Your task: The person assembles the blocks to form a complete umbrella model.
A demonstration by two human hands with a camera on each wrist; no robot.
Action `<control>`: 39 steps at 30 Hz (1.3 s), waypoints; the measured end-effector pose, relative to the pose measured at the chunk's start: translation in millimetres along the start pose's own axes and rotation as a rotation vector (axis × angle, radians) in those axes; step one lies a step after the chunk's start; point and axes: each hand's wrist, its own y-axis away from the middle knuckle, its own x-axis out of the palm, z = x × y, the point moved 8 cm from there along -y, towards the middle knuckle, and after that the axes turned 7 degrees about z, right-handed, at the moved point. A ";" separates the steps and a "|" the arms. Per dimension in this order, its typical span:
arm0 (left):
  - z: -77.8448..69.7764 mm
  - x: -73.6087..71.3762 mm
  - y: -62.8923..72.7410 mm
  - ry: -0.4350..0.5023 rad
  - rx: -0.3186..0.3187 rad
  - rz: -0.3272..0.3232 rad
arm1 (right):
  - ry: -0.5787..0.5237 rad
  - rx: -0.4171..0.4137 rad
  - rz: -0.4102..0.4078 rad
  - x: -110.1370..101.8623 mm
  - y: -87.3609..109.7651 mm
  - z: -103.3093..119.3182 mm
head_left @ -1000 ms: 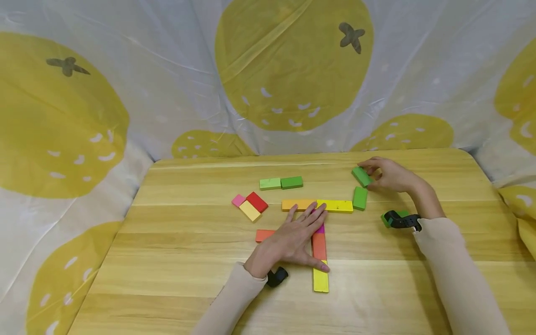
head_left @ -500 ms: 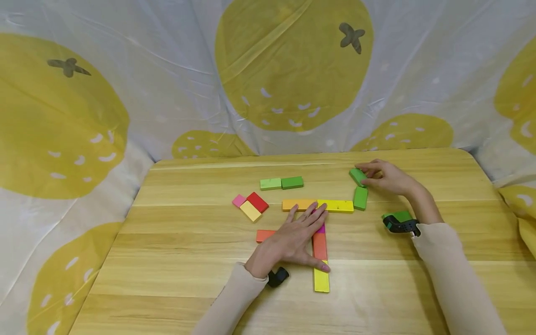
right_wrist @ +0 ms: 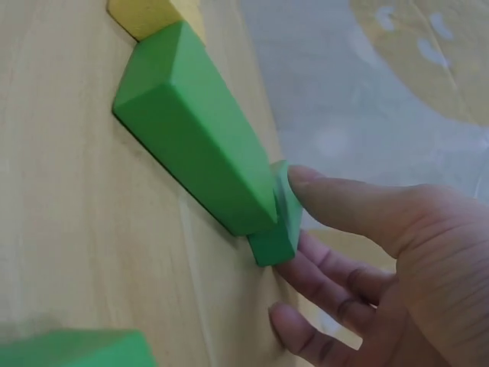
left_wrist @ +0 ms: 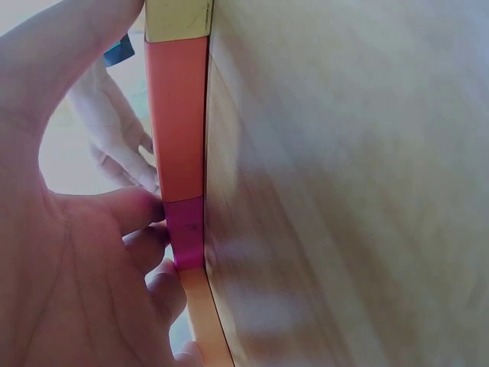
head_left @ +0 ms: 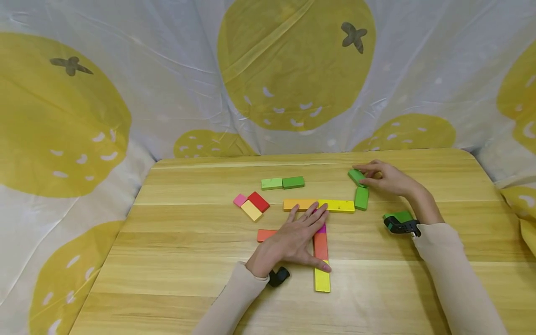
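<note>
My right hand (head_left: 389, 180) pinches a green block (head_left: 356, 177) between thumb and fingers at the upper right. Its near end meets a second green block (head_left: 361, 199) at an angle. That second block stands at the end of a yellow block (head_left: 337, 206), in line with an orange block (head_left: 299, 204). My left hand (head_left: 293, 242) lies with spread fingers over a T of blocks. Its fingertips touch near the magenta block (left_wrist: 186, 229), and its thumb rests on the lower yellow block (head_left: 322, 283). Between those two is a coral block (head_left: 320, 246).
Two green blocks (head_left: 282, 183) lie end to end farther back. At left are a red block (head_left: 258, 202), a cream block (head_left: 251, 211) and a pink block (head_left: 240, 200). A red-orange block (head_left: 265, 235) is partly under my left hand. Another green block (head_left: 399, 216) lies beside my right wrist.
My right hand has moved slightly left with the green block, bringing its near end against the top of the other green block. The left hand stays in place.
</note>
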 end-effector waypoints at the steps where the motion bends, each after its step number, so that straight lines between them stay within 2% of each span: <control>1: 0.0 0.0 0.0 -0.002 -0.001 0.002 | 0.004 -0.001 -0.001 0.5 -0.3 0.1; 15: -0.9 -0.7 0.5 -0.007 -0.005 0.010 | 0.035 0.008 0.007 2.0 -1.6 -1.2; 23: -0.3 -0.6 0.3 -0.007 -0.003 0.007 | 0.024 0.024 -0.007 2.1 8.7 -2.9; 27: -0.2 -0.5 0.3 0.002 0.000 0.006 | 0.002 0.037 0.016 2.4 25.3 -0.9; 34: 0.1 0.5 0.1 0.006 -0.001 0.010 | 0.034 0.064 0.071 -1.0 71.8 -4.8; 39: -0.4 0.2 0.1 0.004 0.002 0.013 | 0.017 0.009 0.117 -1.0 96.3 -7.5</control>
